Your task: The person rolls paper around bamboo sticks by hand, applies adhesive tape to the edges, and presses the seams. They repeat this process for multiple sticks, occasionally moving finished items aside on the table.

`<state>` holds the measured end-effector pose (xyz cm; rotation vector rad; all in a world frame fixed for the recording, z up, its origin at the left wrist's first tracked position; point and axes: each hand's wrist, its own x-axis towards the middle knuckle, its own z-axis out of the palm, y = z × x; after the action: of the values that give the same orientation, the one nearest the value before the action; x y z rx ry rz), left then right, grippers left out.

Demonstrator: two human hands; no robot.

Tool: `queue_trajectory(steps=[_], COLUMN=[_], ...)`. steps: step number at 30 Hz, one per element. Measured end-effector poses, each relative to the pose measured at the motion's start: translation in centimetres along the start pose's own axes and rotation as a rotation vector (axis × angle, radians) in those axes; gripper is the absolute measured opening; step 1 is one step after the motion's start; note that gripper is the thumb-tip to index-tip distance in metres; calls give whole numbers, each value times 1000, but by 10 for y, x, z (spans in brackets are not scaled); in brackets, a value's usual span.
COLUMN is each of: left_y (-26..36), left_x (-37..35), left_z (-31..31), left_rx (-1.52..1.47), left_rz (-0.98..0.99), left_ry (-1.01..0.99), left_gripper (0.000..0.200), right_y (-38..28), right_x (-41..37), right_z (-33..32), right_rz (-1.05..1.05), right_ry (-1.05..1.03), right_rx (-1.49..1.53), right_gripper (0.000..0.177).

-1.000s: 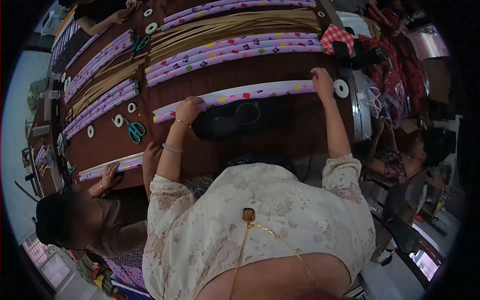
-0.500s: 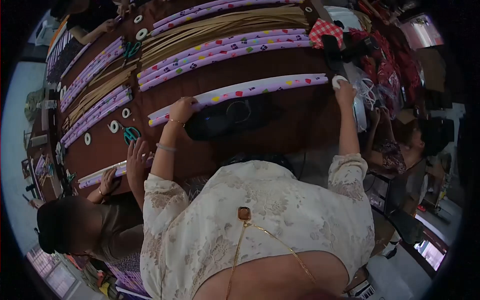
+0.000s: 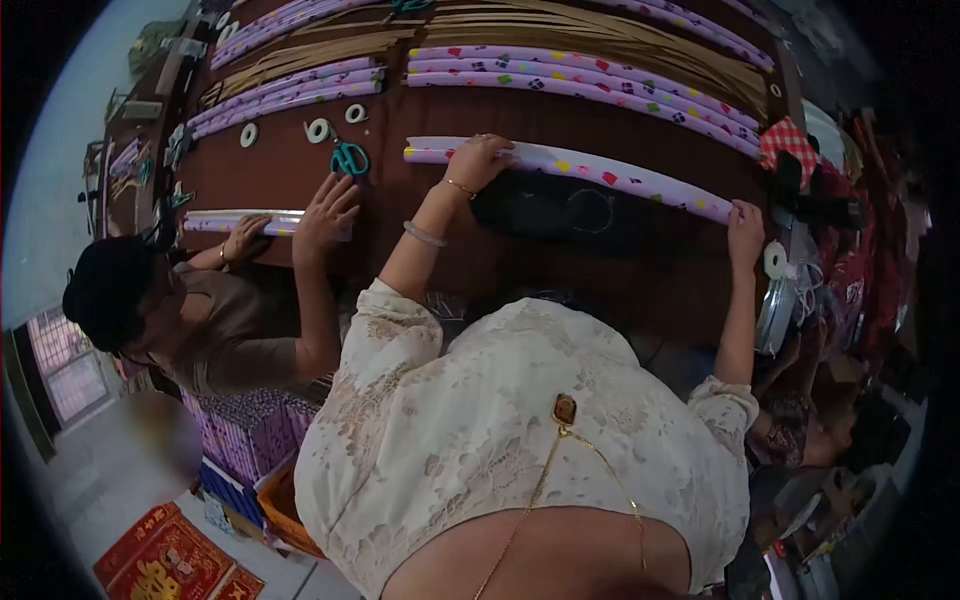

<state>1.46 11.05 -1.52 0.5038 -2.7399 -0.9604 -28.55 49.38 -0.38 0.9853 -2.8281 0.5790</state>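
A long lilac sheet of patterned wrapping paper (image 3: 600,174), partly rolled into a tube, lies across the brown table before me. Near its left end, my left hand (image 3: 480,160) rests with its fingers curled over the paper. My right hand (image 3: 745,235) is closed at the tube's right tip, thumb and fingers together. Just right of that hand stands a white tape roll (image 3: 775,260), apart from it. Below the paper, a flat black object (image 3: 545,212) with a faint ring on it lies on the table.
Several finished lilac tubes (image 3: 590,88) lie farther back beside brown strips (image 3: 600,35). Teal scissors (image 3: 349,157) and tape rolls (image 3: 318,130) are to the left. A co-worker's hand (image 3: 325,215) is near another tube (image 3: 240,222). A red checked cloth (image 3: 786,145) sits at right.
My right hand has let go of the tape roll and taken the paper's right end. My left hand stays on the paper's left part. The camera view has turned.
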Motion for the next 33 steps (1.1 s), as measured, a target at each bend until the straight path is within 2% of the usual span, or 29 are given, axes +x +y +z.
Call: queue_trajectory(steps=[1,3,4,6,8,9,10,12,13,15,16,19,21,23,26,28,33], left_y=[-2,-5,-18,-43,-81,-93,-105,-126,-132,-141,-131,-133,-129,-138,-149,-138,-122], left_x=[-5,-14,-19,-29,-39,-40,-41,-42,-42,-39,-37,-36,-36,-37,-34,-33,-37], left_z=[-9,-23,-26,-43,-51,-59,-61,-63,-63,-61,-66,-63,-61,-55,-53,-51,-55], left_rx=[10,162,126,236,239,-27,-27,-134,-130,-273,-143,-211,-235,-385,-437,-498,-444], left_rz=[-14,-29,-152,-369,-617,-748,-750,-660,-660,-583,-596,-569,-618,-578,-605,-644,-581], left_ry=[10,325,475,664,658,551,562,401,413,302,244,281,263,311,226,163,213], left_gripper=[23,20,15,16,19,24,24,30,30,32,31,30,31,32,33,32,31], right_y=[-28,-84,-106,-152,-195,-213,-231,-267,-283,-313,-325,-357,-376,-392,-419,-425,-447], right_x=[8,19,23,31,37,41,44,52,53,54,56,56,53,54,56,56,52], right_z=[2,7,13,23,36,47,58,79,87,100,106,133,140,162,168,174,188], right_rz=[-15,-135,-210,-300,-388,-462,-511,-609,-656,-699,-731,-740,-738,-771,-738,-733,-690], right_ry=[-5,-135,-153,-233,-314,-333,-392,-475,-497,-537,-574,-654,-684,-691,-768,-734,-737], right_rx=[12,233,297,426,493,493,522,553,556,543,524,500,491,496,412,397,291], right_gripper=[19,17,16,15,14,15,15,16,16,16,16,16,17,18,17,18,18])
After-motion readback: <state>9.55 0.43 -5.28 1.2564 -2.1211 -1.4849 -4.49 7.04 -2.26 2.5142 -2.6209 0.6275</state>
